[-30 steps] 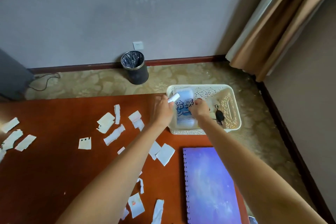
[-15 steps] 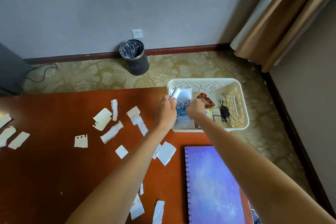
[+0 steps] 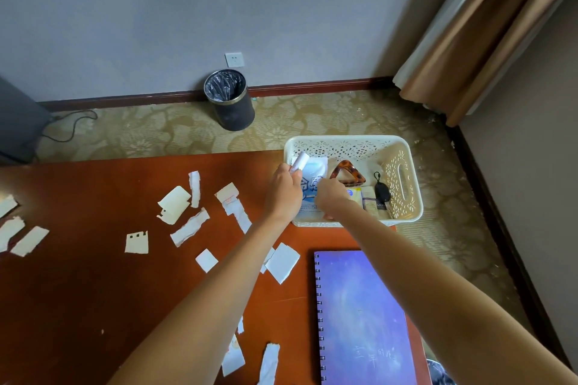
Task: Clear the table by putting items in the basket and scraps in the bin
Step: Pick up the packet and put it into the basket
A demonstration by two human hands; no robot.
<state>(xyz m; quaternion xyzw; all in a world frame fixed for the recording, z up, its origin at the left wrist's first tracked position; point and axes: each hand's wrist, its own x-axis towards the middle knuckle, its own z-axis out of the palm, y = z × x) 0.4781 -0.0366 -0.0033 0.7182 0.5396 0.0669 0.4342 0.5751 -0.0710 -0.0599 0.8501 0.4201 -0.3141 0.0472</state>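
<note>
A: Left hand (image 3: 283,189) grips white tube (image 3: 298,162) over the basket (image 3: 344,139) left rim. Right hand (image 3: 331,198) is inside, on the blue packet (image 3: 308,208); can't tell its grip.
B: Risk: let go at the rim, tube may bounce out onto table (image 3: 78,291).

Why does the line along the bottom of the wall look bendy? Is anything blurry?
Head view: the wide lens bows the baseboard and leans the curtain; light is soft, with faint shadows by the paper scraps; the left hand gripping the white tube and the right hand over the basket look sharp.
</note>
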